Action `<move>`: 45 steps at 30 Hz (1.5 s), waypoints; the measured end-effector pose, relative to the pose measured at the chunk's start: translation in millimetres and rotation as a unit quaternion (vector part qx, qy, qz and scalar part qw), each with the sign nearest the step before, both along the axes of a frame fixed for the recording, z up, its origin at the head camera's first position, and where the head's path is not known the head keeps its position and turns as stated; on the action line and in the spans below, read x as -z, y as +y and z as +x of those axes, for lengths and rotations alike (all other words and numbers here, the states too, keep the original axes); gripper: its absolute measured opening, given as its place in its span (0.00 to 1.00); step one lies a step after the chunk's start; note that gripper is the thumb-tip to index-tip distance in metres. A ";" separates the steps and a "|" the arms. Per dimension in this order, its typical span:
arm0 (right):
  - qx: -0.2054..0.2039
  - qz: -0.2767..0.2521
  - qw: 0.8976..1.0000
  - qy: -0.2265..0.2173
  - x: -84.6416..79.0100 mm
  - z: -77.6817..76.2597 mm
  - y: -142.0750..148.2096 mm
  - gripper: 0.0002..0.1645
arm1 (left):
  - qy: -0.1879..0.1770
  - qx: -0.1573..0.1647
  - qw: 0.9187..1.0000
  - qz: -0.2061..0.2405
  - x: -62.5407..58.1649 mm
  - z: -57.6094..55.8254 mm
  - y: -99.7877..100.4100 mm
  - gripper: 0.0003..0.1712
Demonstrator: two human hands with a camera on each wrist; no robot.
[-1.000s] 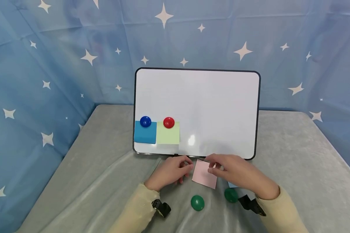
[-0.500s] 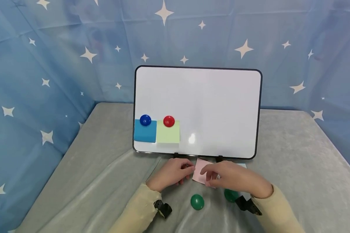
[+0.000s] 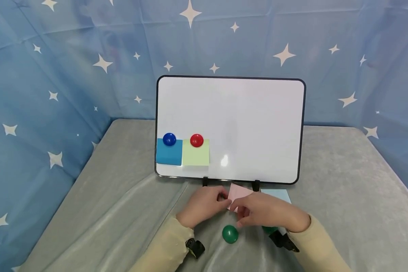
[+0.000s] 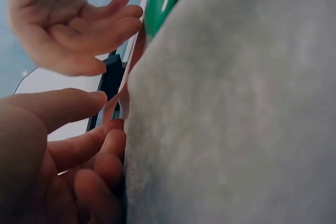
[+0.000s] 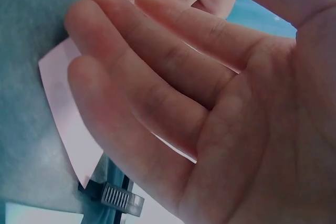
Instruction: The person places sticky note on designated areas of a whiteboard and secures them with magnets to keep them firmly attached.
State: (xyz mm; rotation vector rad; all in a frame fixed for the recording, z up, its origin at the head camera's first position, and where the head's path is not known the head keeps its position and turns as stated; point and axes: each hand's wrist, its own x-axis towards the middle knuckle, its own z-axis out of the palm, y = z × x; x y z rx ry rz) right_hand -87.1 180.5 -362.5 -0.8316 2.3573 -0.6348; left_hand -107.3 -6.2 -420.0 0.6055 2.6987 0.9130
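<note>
A pink sticky note (image 3: 239, 192) lies on the cloth below the whiteboard. At its left edge my left hand (image 3: 205, 204) pinches the paper; in the left wrist view the note's edge (image 4: 109, 109) bends up between thumb and fingers. My right hand (image 3: 263, 211) hovers over the note's lower right part and hides it. Its fingers (image 5: 157, 85) are loosely bent and hold nothing in the right wrist view. Close to the right fingertips sits a green round magnet (image 3: 230, 234). Another green magnet (image 3: 269, 229) is mostly covered by the right hand and wrist.
The whiteboard (image 3: 231, 113) stands on black feet (image 3: 256, 186). On it, a blue magnet (image 3: 169, 139) tops a blue note (image 3: 169, 155), and a red magnet (image 3: 197, 140) a yellow-green note (image 3: 196, 155). A light blue note (image 3: 278, 194) lies behind the right hand.
My right hand has moved left and toward me across the pink note, uncovering the light blue note. My left hand has shifted slightly right onto the pink note's edge.
</note>
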 end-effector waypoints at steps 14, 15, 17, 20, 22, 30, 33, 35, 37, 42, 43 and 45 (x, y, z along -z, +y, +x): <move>-0.006 0.025 1.000 -0.010 4.6 5.1 -10.7 0.17 | 0.008 0.000 1.000 -0.013 -1.9 2.8 1.5 0.05; -0.008 0.026 1.000 -0.010 5.2 5.4 -11.7 0.16 | 0.008 -0.001 1.000 -0.014 -1.8 2.8 1.4 0.05; -0.012 0.026 1.000 -0.008 6.5 6.2 -13.5 0.15 | 0.009 -0.002 1.000 -0.016 -1.0 2.4 1.5 0.05; -0.020 0.025 0.999 -0.007 8.4 7.5 -15.8 0.14 | 0.010 -0.001 1.000 -0.017 -0.7 2.5 1.0 0.06; -0.028 0.025 0.999 -0.002 9.1 8.5 -17.4 0.14 | 0.010 0.001 1.000 -0.016 -0.3 2.3 0.7 0.06; -0.043 0.033 0.998 0.025 11.3 13.2 -23.1 0.14 | 0.011 0.005 1.000 -0.006 0.9 1.6 -0.9 0.07; -0.048 0.035 0.998 0.031 12.5 14.4 -24.7 0.14 | 0.008 0.004 1.000 0.005 0.7 1.0 -1.4 0.06; -0.052 0.037 0.997 0.037 13.2 15.0 -25.6 0.14 | 0.015 0.006 1.000 0.011 0.5 0.4 -1.8 0.06; -0.055 0.042 0.997 0.044 13.8 15.2 -26.4 0.14 | 0.026 0.009 0.999 0.019 0.5 -0.3 -2.2 0.06; -0.060 0.045 0.995 0.061 14.2 14.8 -26.5 0.15 | 0.056 0.001 0.997 0.047 0.8 -1.5 -2.6 0.05; -0.060 0.043 0.995 0.061 14.2 14.5 -26.2 0.15 | 0.063 -0.004 0.997 0.053 0.6 -1.6 -2.6 0.05; -0.060 0.039 0.996 0.057 14.1 13.8 -25.5 0.15 | 0.072 -0.019 0.995 0.065 0.0 -1.6 -2.3 0.05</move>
